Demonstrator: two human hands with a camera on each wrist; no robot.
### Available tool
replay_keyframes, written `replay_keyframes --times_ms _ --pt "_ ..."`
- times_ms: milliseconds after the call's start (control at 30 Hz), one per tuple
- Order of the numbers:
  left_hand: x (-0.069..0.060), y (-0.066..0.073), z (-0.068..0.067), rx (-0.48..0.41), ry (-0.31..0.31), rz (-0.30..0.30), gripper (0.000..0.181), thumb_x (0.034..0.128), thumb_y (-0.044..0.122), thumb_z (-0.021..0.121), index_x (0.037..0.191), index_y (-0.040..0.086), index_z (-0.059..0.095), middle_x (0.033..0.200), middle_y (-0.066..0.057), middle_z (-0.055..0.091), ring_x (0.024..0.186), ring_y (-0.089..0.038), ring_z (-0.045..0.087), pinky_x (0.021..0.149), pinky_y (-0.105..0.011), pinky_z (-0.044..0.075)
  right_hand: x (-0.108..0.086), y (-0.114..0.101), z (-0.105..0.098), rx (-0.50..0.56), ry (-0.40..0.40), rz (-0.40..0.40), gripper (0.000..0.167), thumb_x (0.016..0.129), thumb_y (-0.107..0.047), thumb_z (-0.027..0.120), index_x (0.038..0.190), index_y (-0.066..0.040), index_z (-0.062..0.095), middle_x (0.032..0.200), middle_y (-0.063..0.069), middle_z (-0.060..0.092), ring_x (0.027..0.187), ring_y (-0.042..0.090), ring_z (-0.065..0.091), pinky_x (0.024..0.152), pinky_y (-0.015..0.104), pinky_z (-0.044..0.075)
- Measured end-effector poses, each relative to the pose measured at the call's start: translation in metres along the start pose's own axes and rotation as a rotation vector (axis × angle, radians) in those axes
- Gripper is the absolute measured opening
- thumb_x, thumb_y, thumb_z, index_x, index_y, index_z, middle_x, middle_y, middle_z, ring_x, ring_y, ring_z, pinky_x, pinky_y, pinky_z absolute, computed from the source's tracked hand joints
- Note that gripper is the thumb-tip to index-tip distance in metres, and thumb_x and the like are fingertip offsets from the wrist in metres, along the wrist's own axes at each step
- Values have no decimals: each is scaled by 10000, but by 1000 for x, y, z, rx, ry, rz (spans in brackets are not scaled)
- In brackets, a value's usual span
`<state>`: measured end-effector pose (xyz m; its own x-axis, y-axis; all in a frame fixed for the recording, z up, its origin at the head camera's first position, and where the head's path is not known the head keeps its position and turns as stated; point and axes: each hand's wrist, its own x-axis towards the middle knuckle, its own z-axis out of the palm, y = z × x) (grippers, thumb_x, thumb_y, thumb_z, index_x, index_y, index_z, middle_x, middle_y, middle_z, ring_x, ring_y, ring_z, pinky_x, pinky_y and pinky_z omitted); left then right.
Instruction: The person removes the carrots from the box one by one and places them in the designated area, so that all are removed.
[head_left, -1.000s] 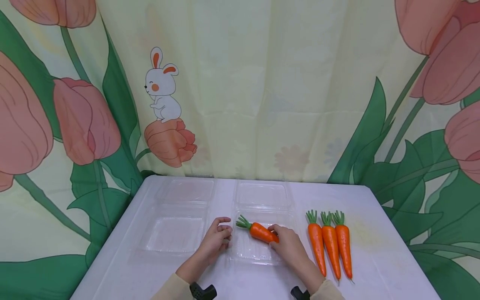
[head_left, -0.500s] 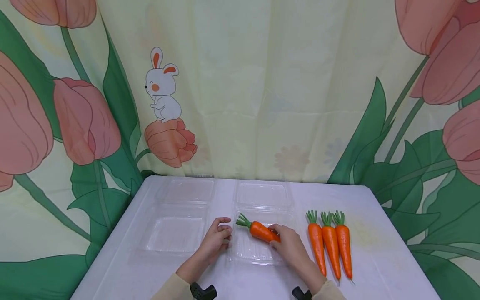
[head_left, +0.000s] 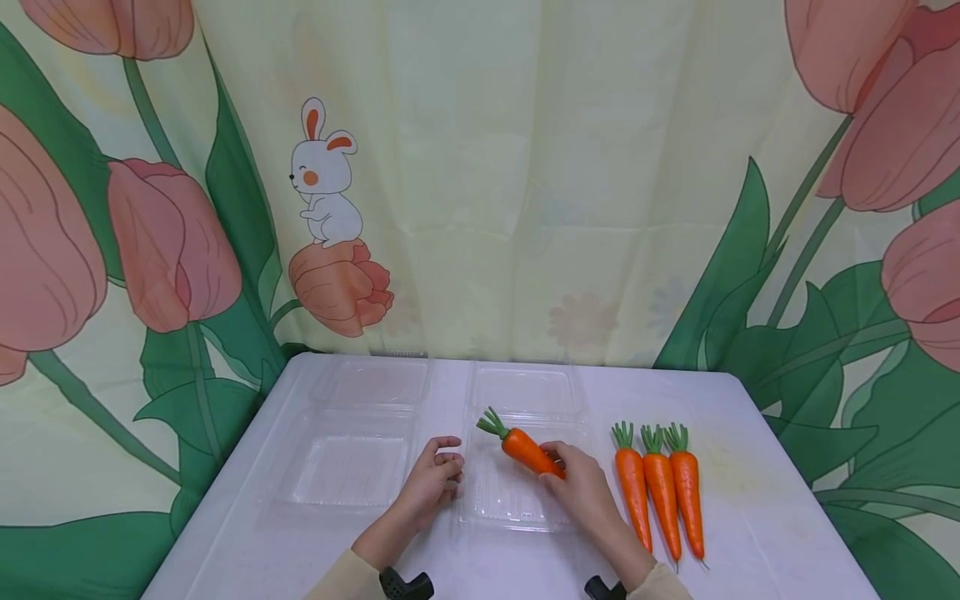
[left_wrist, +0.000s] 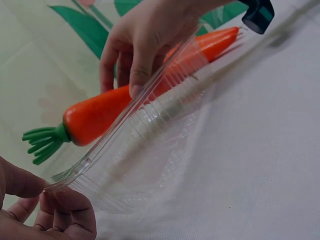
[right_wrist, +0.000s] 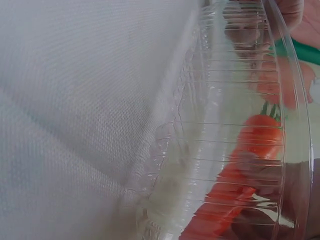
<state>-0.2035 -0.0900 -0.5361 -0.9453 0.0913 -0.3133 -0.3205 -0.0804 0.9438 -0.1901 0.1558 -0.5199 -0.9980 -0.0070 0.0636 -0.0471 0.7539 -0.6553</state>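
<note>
My right hand (head_left: 583, 490) grips an orange carrot (head_left: 527, 452) with a green top. The carrot is tilted over a clear plastic box (head_left: 501, 507), its leafy end pointing up and left. In the left wrist view, the thumb and fingers of my left hand (left_wrist: 60, 210) pinch the rim of that box (left_wrist: 150, 130) at its near corner. Through the box wall in the right wrist view, the carrot (right_wrist: 220, 200) shows above the box floor, partly covered by the right hand. The box's lid (head_left: 525, 390) lies folded back behind it.
A second clear box (head_left: 348, 471) with its lid opened back stands on the left. Three carrots (head_left: 660, 492) lie side by side at the right of the white table (head_left: 757, 533). Behind the table hangs a tulip-and-rabbit curtain (head_left: 480, 183).
The carrot has risen slightly and tipped its leafy end upward, moving a little to the right with my right hand. My left hand stays at the box rim.
</note>
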Motion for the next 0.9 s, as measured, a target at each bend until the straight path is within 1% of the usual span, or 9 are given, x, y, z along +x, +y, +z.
replay_keyframes --times_ms 200,300,467,667,900 --pt "-2 1 0 -2 1 3 428 1024 57 567 1419 39 403 1003 -46 545 791 -171 535 645 -286 474 1 -1 -2 37 16 16 416 848 -91 836 1244 -131 714 1112 39 734 986 219 671 941 481 576" --pt "-2 1 0 -2 1 1 420 1027 55 561 1416 40 404 1005 -51 545 794 -174 537 646 -287 477 2 0 -4 58 13 10 410 855 -103 834 1247 -120 714 1115 43 738 977 215 687 918 471 590" --pt "0 0 0 -1 0 2 407 1028 56 557 1407 42 411 1012 -61 549 806 -180 546 655 -284 480 3 -2 -8 109 18 43 428 866 -135 834 1273 -115 701 1127 52 740 952 200 703 879 425 607" --pt "0 -1 0 0 1 7 402 1029 54 555 1404 36 412 1012 -67 548 802 -178 543 653 -278 476 3 -6 -15 132 16 100 451 890 -176 817 1309 -82 681 1140 79 740 915 191 699 767 348 617" --pt "0 -1 0 2 -3 17 400 1031 52 551 1407 35 413 1033 -91 554 802 -179 544 655 -280 480 4 -2 -17 141 26 136 464 911 -221 798 1325 -56 670 1136 101 742 925 219 714 764 354 622"
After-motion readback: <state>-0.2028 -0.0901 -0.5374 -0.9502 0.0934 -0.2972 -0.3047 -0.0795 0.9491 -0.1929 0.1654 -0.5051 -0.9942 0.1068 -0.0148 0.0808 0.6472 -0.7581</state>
